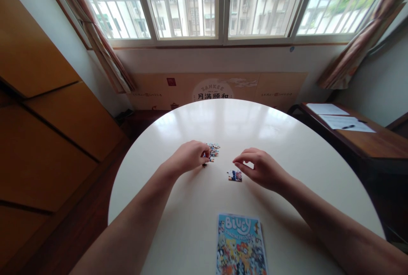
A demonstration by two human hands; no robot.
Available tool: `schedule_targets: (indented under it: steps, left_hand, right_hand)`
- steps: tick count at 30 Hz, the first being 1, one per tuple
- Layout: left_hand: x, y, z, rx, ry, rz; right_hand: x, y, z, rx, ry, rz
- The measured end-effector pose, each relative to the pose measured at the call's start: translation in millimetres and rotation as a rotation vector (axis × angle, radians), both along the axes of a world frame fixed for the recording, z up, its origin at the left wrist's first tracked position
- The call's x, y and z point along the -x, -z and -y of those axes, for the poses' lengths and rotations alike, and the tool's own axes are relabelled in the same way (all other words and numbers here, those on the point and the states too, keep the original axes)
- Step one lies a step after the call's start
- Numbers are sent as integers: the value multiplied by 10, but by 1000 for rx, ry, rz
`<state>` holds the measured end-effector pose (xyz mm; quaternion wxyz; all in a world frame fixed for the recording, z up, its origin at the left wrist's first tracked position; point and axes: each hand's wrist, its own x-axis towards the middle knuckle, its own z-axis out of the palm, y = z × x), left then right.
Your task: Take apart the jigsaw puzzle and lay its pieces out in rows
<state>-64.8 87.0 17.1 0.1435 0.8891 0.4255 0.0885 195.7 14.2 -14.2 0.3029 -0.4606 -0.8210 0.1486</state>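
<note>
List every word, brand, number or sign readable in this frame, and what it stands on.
"BLUEY": the colourful picture sheet
"FANZINE PROJECT": same sheet, slightly blurred
"ZANKEE": the tan panel
"月满颐和": same panel, below "ZANKEE"
Too small or blurred to read: the panel's smaller writing, its red seal, any writing on the papers or puzzle pieces.
No numbers legible.

From my remote seat I see the left forearm (137, 215) and right forearm (328, 215) bare as far as my view runs, each broad toward the elbow and tapering smoothly to a narrow wrist. The left hand (190, 157) and right hand (264, 169) are bare too, with slim, rounded fingers (245, 157).
</note>
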Motion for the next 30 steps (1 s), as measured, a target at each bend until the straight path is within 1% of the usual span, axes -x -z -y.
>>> schedule_targets:
  steps: [3, 7, 9, 13, 16, 20, 23, 26, 30]
  left_hand:
    - [67, -73, 3, 36, 15, 11]
    - [118, -145, 26, 113, 44, -53]
    - [100, -119, 24, 98, 34, -72]
    - [16, -14, 9, 33, -2, -76]
    - [-44, 7, 27, -20, -27, -68]
    - [-135, -34, 131, -39, -20, -31]
    - [-246, -36, 258, -7, 73, -9]
    - [-365, -1, 376, 45, 168, 2]
    - [-456, 35, 443, 86, 200, -14]
  right_hand:
    - [-74, -54, -7, 38, -40, 57]
    - [-129, -111, 13, 111, -134, 171]
    - [-128, -126, 28, 134, -158, 199]
    - [-98, -135, 43, 144, -189, 218]
    - [-80, -131, 47, 108, -146, 236]
    - [-59, -124, 60, 74, -54, 270]
    - [-31, -121, 74, 74, -33, 302]
    - [5, -124, 85, 121, -5, 302]
    - [32, -130, 85, 219, 11, 261]
